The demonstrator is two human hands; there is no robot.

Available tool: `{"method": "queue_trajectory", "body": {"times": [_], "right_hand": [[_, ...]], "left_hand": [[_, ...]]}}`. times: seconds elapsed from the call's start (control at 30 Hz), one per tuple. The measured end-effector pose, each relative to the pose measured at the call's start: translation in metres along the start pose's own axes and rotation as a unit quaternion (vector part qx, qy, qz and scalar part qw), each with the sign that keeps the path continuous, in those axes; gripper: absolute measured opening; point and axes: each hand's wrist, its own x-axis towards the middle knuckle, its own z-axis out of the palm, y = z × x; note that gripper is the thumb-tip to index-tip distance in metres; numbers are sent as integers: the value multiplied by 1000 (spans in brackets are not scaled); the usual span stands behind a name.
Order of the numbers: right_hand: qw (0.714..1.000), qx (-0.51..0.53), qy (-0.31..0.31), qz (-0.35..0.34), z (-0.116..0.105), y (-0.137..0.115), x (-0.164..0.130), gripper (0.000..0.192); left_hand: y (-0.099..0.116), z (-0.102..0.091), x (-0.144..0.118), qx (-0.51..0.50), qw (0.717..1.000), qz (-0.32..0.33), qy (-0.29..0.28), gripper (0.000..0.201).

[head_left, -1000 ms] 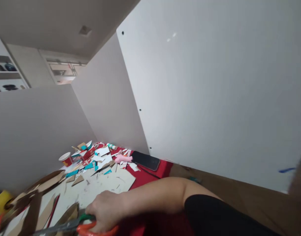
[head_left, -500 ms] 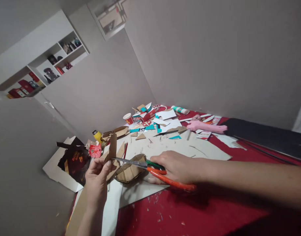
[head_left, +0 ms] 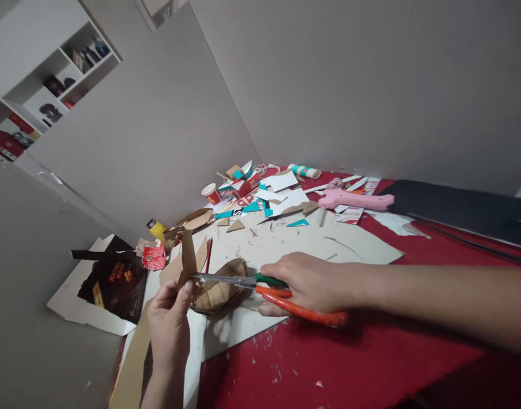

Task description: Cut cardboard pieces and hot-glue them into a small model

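Observation:
My left hand (head_left: 175, 309) pinches a narrow strip of brown cardboard (head_left: 188, 253) between thumb and fingers, and the strip stands upright from the grip. My right hand (head_left: 296, 278) is wrapped around the handles of a pair of scissors (head_left: 247, 282), one green, one orange-red. The blades point left and their tips meet the cardboard strip just above my left thumb. Below the blades, on the white board (head_left: 260, 335), lies a boat-shaped cardboard tray (head_left: 220, 292), partly hidden by the scissors and my left fingers.
A pink glue gun (head_left: 354, 199), a paper cup (head_left: 211, 193) and a green-and-white tube (head_left: 305, 171) lie toward the back among paper scraps. A yellow bottle (head_left: 157, 229) and a black printed box piece (head_left: 115, 281) are at left. A dark flat panel (head_left: 460, 210) spans the right.
My view has tilted, so the shelves and table contents appear shifted left and up. The scissor blades look closer together; both hands keep their grips.

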Motion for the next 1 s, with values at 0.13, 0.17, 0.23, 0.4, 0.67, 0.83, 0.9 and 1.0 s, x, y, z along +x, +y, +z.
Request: {"method": "queue_trajectory", "body": {"times": [0.13, 0.17, 0.23, 0.4, 0.67, 0.83, 0.9, 1.0], "right_hand": [[999, -43, 26, -17, 2, -2, -4, 52], [998, -56, 32, -18, 2, -3, -5, 53], [996, -76, 39, -22, 2, -4, -7, 52], [995, -75, 49, -36, -2, -8, -9, 51], [995, -69, 59, -45, -3, -7, -10, 51], [993, -54, 82, -62, 1, -3, -10, 50], [994, -41, 79, -62, 2, -3, -10, 49], [997, -14, 62, -53, 2, -2, -10, 49]], "left_hand": [[2, 2, -5, -14, 1000, -6, -5, 18], [3, 2, -7, -20, 1000, -7, -7, 18], [4, 5, -10, -34, 999, -8, -7, 20], [8, 8, -13, -89, 996, 4, 26, 28], [19, -4, -3, -160, 986, -49, 27, 33], [19, -5, -7, -180, 981, -73, 14, 33], [18, -4, -9, -188, 979, -77, 0, 32], [18, -1, -11, -186, 980, -73, -7, 29]]}}
